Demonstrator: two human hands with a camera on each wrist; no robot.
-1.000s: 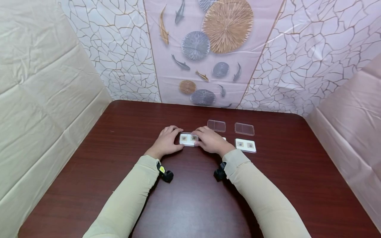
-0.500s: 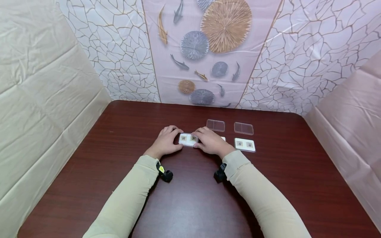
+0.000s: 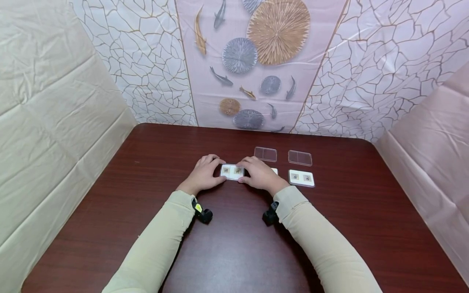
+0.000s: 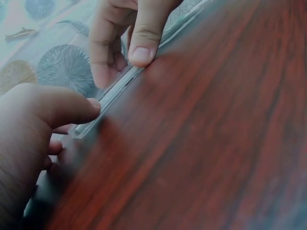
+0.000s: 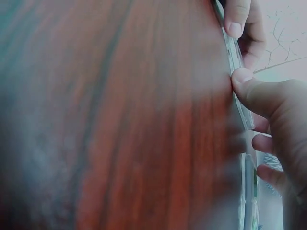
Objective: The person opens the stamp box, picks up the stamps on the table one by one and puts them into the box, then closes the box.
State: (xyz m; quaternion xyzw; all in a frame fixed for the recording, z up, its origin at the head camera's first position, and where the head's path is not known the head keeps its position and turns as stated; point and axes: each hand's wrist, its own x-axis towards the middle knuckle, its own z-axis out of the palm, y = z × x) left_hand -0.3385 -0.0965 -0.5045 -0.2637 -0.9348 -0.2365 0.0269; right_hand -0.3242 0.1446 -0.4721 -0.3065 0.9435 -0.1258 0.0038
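A flat clear plastic case (image 3: 232, 172) with a white insert and two small square pieces lies on the table between my hands. My left hand (image 3: 205, 175) grips its left end, thumb along the near edge and fingers at the far side. At the right end, my right hand (image 3: 261, 173) pinches it the same way. In the left wrist view, the left thumb (image 4: 84, 112) presses on the case's rim (image 4: 112, 91). The right wrist view shows the right thumb (image 5: 247, 86) against the case's near edge (image 5: 233, 52).
Right of my hands lies another white-filled case (image 3: 301, 178). A further one (image 3: 275, 171) is mostly hidden behind the right hand. Two clear lids (image 3: 266, 154) (image 3: 300, 158) lie farther back on the brown table (image 3: 234, 252). Fabric walls (image 3: 154, 73) enclose the table's back and sides.
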